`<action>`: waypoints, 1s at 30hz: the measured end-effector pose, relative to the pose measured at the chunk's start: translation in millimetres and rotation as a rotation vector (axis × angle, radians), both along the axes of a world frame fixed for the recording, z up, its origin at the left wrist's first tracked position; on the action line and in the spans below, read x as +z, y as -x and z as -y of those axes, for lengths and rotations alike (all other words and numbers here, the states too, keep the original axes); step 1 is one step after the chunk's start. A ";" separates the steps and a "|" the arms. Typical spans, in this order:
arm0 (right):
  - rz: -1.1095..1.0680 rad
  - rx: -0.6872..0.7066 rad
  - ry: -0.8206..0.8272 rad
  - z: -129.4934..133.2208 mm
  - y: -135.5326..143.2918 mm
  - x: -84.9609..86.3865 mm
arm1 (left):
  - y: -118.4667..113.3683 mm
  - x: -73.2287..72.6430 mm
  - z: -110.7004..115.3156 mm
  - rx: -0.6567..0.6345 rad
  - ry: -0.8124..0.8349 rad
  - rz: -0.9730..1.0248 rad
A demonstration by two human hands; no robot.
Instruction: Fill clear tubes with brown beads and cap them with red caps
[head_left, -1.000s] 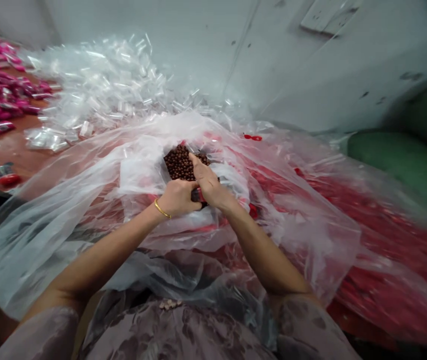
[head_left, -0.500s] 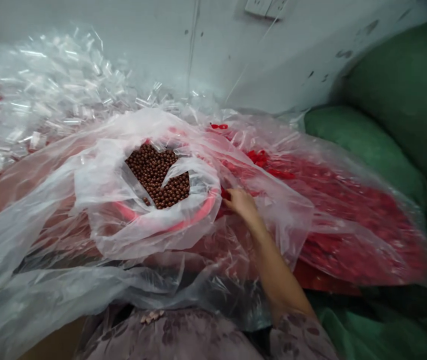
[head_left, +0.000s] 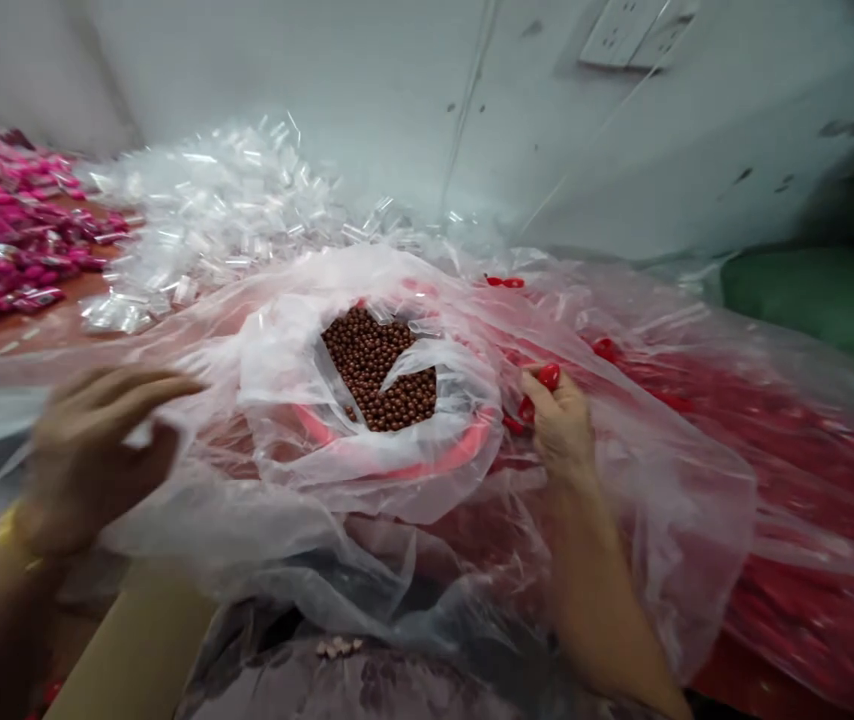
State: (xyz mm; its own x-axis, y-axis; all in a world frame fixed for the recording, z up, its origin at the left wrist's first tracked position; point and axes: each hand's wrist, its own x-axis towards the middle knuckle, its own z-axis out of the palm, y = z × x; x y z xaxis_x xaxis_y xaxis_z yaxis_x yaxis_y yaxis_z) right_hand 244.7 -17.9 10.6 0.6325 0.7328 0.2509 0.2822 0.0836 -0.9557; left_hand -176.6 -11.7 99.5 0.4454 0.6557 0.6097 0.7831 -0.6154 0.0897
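Fingers of my right hand [head_left: 563, 425] are closed on a small glossy red plastic piece [head_left: 549, 376], just right of a pink-rimmed basin [head_left: 464, 445]. More red shows just below those fingertips. Lined with clear plastic sheeting, the basin holds many small round brown balls [head_left: 378, 370]. Over at the left, my left hand [head_left: 101, 455] hovers above the sheeting, fingers stretched and thumb apart, somewhat blurred, with nothing visible in it. A yellow bracelet [head_left: 11, 535] circles that wrist.
Clear small tubes or wrappers [head_left: 224, 200] are heaped behind the basin. Pink wrapped pieces [head_left: 14, 230] lie at the far left. A big clear bag of red pieces [head_left: 787, 430] spreads to the right, near a green sack [head_left: 809, 310]. A wall with sockets [head_left: 633, 35] stands behind.
My left hand has come into view at the left. My right hand has lifted a red piece beside the basin. The view has swung left, showing the pink pile.
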 end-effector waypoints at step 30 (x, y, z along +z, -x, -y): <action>-0.447 0.457 -0.123 -26.7 65.8 -10.7 | -171.1 -34.5 -159.7 -0.016 0.679 -0.518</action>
